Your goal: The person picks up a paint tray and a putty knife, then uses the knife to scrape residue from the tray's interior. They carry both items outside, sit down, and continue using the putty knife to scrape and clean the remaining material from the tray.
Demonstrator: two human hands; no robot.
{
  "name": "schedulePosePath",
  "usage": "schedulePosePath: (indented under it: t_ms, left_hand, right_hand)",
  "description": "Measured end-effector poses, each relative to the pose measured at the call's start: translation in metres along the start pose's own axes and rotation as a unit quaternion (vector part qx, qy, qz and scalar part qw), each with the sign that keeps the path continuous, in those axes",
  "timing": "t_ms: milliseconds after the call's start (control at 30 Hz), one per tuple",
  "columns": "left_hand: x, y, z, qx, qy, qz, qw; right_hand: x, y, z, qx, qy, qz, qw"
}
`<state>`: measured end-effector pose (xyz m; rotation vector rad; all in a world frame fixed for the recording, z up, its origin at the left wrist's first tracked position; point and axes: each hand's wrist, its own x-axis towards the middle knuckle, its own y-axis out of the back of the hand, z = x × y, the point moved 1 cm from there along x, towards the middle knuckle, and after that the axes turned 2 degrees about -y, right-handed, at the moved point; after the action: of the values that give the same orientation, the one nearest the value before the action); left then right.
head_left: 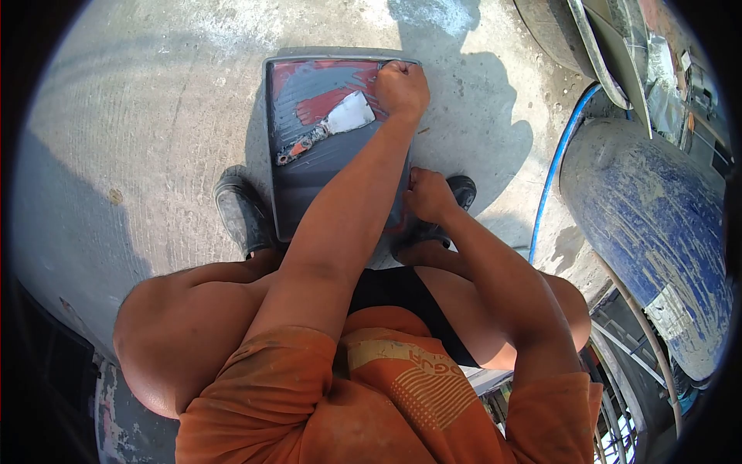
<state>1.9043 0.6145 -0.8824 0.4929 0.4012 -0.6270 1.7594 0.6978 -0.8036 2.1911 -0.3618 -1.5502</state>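
Note:
A dark grey paint tray (270,155), smeared with red and grey paint, lies on the concrete between my feet. Across it rests a scraper (352,114) with a wide white blade and a paint-stained handle, touched by neither hand. My left hand (403,87) is closed at the tray's far right corner; whatever its fingers hold is hidden. Lower down, my right hand (431,195) grips the tray's right edge with bent fingers.
Dark shoes (241,210) flank the tray. On the right lie a blue hose (550,174) and a large scuffed blue barrel (641,224), with a curved grey container (556,35) beyond. Several pipes stand at the lower right.

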Motion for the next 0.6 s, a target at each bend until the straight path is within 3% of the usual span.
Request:
schedulePosePath:
  t_ms: [200,333,433,500,533,600]
  left_hand:
    - [-0.008,-0.007,0.019,0.140,0.066,-0.028,0.988]
    - [-0.011,-0.004,0.016,0.144,0.053,-0.042,0.987]
    - [-0.013,0.005,0.001,0.101,-0.002,-0.033,0.994]
    - [-0.010,0.017,-0.013,0.058,-0.180,-0.037,0.981]
    - [-0.008,0.022,-0.016,0.059,-0.181,-0.038,0.981]
    - [-0.008,0.034,-0.009,0.075,-0.324,-0.015,0.943]
  right_hand:
    - [0.001,-0.002,0.001,0.001,0.009,0.002,1.000]
    - [0.005,-0.011,0.012,0.024,0.005,0.005,1.000]
    - [0.002,-0.005,0.006,-0.016,0.007,0.015,1.000]
    - [0.002,-0.006,0.006,-0.007,0.006,0.012,1.000]
    - [0.001,-0.006,0.007,0.002,0.004,0.008,1.000]
    - [0.001,-0.006,0.007,-0.001,0.007,0.008,1.000]
